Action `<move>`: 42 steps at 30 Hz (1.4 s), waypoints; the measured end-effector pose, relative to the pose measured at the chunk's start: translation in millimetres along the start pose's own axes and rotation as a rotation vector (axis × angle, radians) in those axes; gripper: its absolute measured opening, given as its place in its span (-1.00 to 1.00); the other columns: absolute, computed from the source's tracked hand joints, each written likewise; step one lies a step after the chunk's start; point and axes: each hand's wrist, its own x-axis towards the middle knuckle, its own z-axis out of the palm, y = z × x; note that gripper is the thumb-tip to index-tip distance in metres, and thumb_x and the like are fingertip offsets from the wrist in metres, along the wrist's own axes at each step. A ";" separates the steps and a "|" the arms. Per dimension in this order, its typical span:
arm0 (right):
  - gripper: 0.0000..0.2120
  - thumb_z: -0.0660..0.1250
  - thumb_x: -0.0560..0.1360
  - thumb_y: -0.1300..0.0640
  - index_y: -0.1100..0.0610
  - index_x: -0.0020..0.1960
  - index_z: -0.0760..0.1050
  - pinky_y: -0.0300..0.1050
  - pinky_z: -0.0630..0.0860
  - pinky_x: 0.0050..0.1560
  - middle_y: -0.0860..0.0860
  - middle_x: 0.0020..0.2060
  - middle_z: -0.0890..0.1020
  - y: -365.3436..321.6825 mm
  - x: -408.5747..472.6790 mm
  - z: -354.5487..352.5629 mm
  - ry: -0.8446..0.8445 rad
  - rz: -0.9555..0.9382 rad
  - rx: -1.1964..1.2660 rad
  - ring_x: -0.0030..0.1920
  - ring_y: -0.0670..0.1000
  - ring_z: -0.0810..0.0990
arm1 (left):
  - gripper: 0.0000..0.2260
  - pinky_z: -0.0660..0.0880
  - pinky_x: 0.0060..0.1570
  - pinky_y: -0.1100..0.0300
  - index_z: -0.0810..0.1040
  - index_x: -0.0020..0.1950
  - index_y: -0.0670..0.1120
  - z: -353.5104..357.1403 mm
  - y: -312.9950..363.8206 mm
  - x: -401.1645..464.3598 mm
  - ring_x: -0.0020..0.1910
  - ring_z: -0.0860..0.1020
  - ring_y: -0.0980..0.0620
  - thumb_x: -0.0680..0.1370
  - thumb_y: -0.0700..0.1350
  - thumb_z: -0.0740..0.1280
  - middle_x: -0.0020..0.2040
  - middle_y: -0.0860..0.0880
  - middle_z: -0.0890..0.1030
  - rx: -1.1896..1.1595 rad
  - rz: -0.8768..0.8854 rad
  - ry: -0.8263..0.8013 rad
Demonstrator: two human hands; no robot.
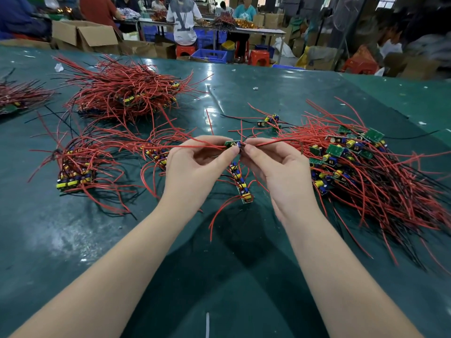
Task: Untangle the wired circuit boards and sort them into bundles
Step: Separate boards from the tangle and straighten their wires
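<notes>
Small circuit board [231, 144] in two-handed grip — left hand [195, 167], right hand [275, 172] — above green table [219, 240].

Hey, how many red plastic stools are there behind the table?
3 in view: one stool under the seated person in the white shirt, another stool right of the blue crate, one stool far right. Others may be hidden.

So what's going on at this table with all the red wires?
A person is sorting wired circuit boards on a green table. Both hands are raised over the middle: the left hand and right hand together pinch one small board with its red wires trailing off to each side. A loose tangle lies to the right, gathered bundles to the left, and a short row of boards just below the hands.
</notes>
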 end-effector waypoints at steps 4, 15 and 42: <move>-0.83 0.39 0.44 0.40 0.15 -0.16 0.63 -0.09 0.60 0.04 0.06 -0.22 0.70 -0.1 -1.7 0.0 -0.014 -0.164 -0.189 -0.13 0.04 0.67 | -0.86 0.54 -0.10 0.32 0.68 -0.08 -0.16 -1.2 0.0 -1.1 -0.17 0.67 0.14 0.39 -0.19 0.53 -0.17 0.02 0.71 0.056 0.050 0.036; -0.88 0.40 0.43 0.40 0.23 -0.11 0.64 -0.21 0.58 -0.13 0.08 -0.26 0.70 -5.1 -1.0 -2.7 -0.011 -0.106 -0.018 -0.23 0.00 0.67 | -0.89 0.53 -0.17 0.33 0.65 -0.26 -0.02 -4.4 2.1 2.0 -0.24 0.66 0.12 0.34 -0.18 0.55 -0.28 0.03 0.70 -0.145 -0.093 -0.023; -0.82 0.36 0.43 0.41 0.20 -0.26 0.63 -0.31 0.57 -0.31 0.10 -0.35 0.68 -13.3 2.5 -7.2 0.000 0.318 0.263 -0.34 -0.05 0.67 | -0.91 0.43 -0.29 0.40 0.67 -0.27 -0.02 -7.8 2.1 2.6 -0.36 0.57 0.23 0.36 -0.10 0.56 -0.36 0.11 0.67 0.041 -0.091 -0.107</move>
